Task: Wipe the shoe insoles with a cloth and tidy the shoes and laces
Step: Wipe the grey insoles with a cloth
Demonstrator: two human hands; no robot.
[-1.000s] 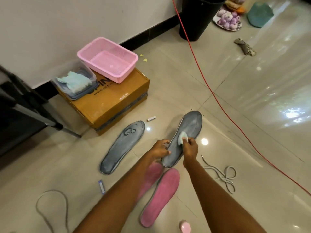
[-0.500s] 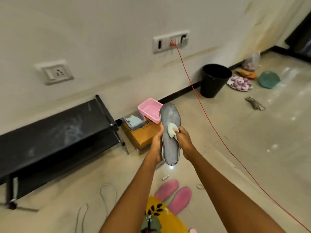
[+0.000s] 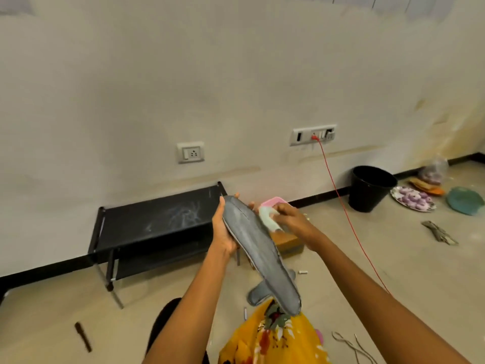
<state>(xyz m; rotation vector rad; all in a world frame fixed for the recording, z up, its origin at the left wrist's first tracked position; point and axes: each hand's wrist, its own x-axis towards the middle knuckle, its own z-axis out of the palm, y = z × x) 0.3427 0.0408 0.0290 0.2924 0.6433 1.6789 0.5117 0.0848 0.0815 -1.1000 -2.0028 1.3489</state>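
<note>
A long grey insole (image 3: 258, 252) is held up in front of me, slanting from upper left down to lower right. My left hand (image 3: 223, 229) grips its upper part from behind. My right hand (image 3: 287, 216) presses a small pale cloth (image 3: 269, 218) against the insole's right edge near the top. A second grey insole (image 3: 259, 294) lies on the floor below, mostly hidden by the held one. A shoelace (image 3: 353, 346) lies loose on the floor at the lower right.
A low black shoe rack (image 3: 154, 227) stands against the wall at left. A pink basket (image 3: 273, 200) on a cardboard box (image 3: 287, 244) sits behind my hands. A red cable (image 3: 341, 206) runs down from the wall socket. A black bin (image 3: 370, 187) and plates stand at right.
The view has tilted further up toward the wall. The insole has turned from upright to slanting, and my right hand with the cloth has moved up to its top right edge.
</note>
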